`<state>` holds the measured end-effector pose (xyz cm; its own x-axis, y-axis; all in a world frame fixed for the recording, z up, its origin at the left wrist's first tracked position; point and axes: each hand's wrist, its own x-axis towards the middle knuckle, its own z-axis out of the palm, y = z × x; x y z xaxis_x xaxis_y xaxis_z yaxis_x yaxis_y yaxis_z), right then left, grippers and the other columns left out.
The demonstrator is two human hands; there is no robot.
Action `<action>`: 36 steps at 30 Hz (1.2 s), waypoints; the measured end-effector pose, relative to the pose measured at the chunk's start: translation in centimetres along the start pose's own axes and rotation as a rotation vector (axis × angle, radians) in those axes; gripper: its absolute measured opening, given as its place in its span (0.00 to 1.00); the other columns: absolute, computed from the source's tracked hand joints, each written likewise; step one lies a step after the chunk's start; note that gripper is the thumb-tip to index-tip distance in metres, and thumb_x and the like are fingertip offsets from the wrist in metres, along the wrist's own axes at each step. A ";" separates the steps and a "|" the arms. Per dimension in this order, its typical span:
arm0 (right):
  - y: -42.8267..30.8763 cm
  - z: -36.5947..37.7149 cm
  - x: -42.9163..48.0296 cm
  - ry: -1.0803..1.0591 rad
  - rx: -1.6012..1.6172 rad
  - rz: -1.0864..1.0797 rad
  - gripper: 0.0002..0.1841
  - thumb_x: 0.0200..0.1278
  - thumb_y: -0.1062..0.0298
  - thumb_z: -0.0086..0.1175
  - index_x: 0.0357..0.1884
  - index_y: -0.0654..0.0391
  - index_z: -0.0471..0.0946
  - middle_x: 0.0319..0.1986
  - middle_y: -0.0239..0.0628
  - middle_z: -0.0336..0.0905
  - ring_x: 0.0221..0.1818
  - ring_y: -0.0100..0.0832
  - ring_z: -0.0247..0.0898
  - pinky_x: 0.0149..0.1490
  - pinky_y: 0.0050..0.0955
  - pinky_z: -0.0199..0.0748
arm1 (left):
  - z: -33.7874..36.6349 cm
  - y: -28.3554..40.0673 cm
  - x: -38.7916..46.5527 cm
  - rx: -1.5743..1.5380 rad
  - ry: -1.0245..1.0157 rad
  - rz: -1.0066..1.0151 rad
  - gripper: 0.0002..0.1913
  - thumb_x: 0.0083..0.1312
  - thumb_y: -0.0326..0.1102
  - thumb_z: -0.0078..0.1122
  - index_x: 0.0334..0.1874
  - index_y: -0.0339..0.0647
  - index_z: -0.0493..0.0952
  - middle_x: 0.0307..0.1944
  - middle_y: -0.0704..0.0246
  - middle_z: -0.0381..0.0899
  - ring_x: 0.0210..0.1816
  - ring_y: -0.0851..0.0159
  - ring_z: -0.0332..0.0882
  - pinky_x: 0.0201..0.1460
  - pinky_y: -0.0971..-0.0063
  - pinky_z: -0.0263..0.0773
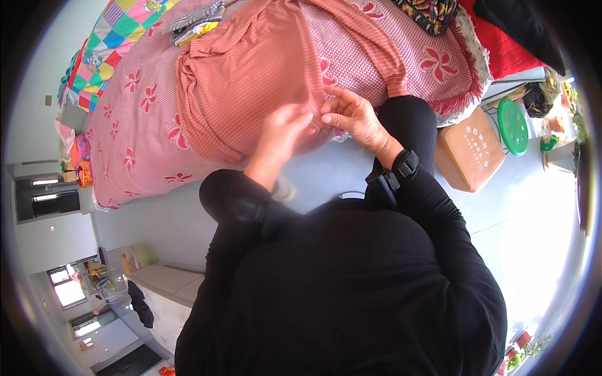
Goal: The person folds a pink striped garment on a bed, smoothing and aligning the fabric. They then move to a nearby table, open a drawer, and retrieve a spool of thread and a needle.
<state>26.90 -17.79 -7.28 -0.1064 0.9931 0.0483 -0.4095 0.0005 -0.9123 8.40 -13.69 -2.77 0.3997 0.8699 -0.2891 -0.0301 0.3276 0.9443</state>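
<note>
An orange-pink striped long-sleeved garment [254, 70] lies spread over a pink bed cover [146, 136] with red flower patterns. One sleeve stretches to the right and bends down towards my right knee. My left hand [287, 127], blurred, is over the garment's near edge; whether its fingers grip the cloth cannot be told. Beside it, my right hand [352, 115] is at the garment's right edge, thumb and forefinger close together near the cloth. Whether they pinch it is unclear. A small folded stack of grey and yellow clothes [195, 23] lies beyond the garment.
A patchwork quilt [110, 44] lies at the far left of the bed. A patterned dark cloth [428, 14] and a red cloth [503, 42] are at the upper right. A tan box-shaped stool [470, 150] bearing writing and a green round stool [512, 127] stand right of my knee.
</note>
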 end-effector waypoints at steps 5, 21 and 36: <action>1.5 -0.2 0.3 -0.017 -0.040 -0.069 0.15 0.55 0.75 0.65 0.46 0.60 0.78 0.37 0.29 0.77 0.44 0.23 0.73 0.50 0.24 0.73 | 0.4 0.2 -0.3 -0.100 -0.006 0.005 0.05 0.64 0.27 0.61 0.40 0.36 0.77 0.38 0.67 0.81 0.33 0.69 0.80 0.38 0.76 0.79; 1.6 -0.3 0.3 0.070 -0.332 -0.267 0.05 0.63 0.76 0.56 0.40 0.61 0.78 0.41 0.31 0.75 0.45 0.24 0.72 0.54 0.23 0.71 | 0.5 0.7 -0.1 0.274 0.011 0.261 0.03 0.65 0.25 0.59 0.34 0.35 0.74 0.45 0.61 0.79 0.35 0.73 0.80 0.41 0.82 0.77; -0.5 -0.2 -0.2 0.189 -0.100 0.003 0.05 0.64 0.72 0.54 0.39 0.61 0.75 0.32 0.32 0.78 0.35 0.24 0.75 0.42 0.24 0.76 | 1.1 1.8 3.4 1.216 0.081 0.863 0.20 0.53 0.23 0.63 0.51 0.36 0.76 0.39 0.59 0.78 0.40 0.58 0.79 0.45 0.70 0.74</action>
<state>27.27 -17.95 -6.90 0.0685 0.9974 -0.0236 -0.3163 -0.0007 -0.9487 10.75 -10.52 -1.89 0.6053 0.6614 0.4429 0.5538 -0.7496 0.3626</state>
